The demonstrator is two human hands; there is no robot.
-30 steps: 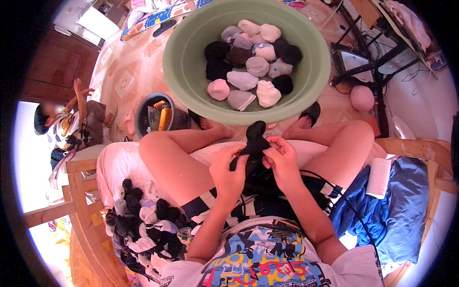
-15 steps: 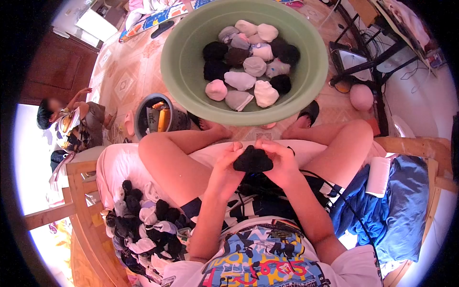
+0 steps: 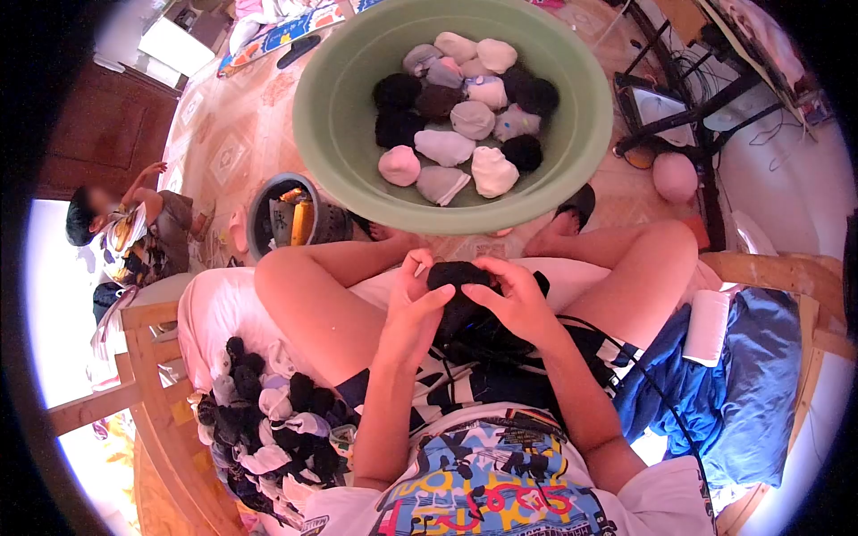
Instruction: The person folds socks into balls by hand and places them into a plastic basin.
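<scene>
A black sock [image 3: 458,273], bunched into a compact bundle, is held between both hands above my lap. My left hand [image 3: 416,308] grips its left side, thumb laid over the near face. On the other side my right hand [image 3: 511,302] closes round it, with the thumb pressed on the front. Beyond my knees stands a large green basin [image 3: 315,134] holding several rolled socks, among them a white one [image 3: 494,171], a pink one [image 3: 399,166] and a black one [image 3: 399,128]. Beside my left thigh lies a heap of loose socks [image 3: 268,420], mostly black, grey and white.
A grey bucket [image 3: 330,225] with yellow packaging stands left of the basin. Another person [image 3: 147,228] sits at far left. Blue bedding [image 3: 751,384] and a white roll [image 3: 707,328] lie at right. A black cable [image 3: 639,362] runs past my right arm.
The black sock has turned and risen slightly in my hands, and both thumbs now lie across its near side. The view has shifted a little; basin and heap look unchanged.
</scene>
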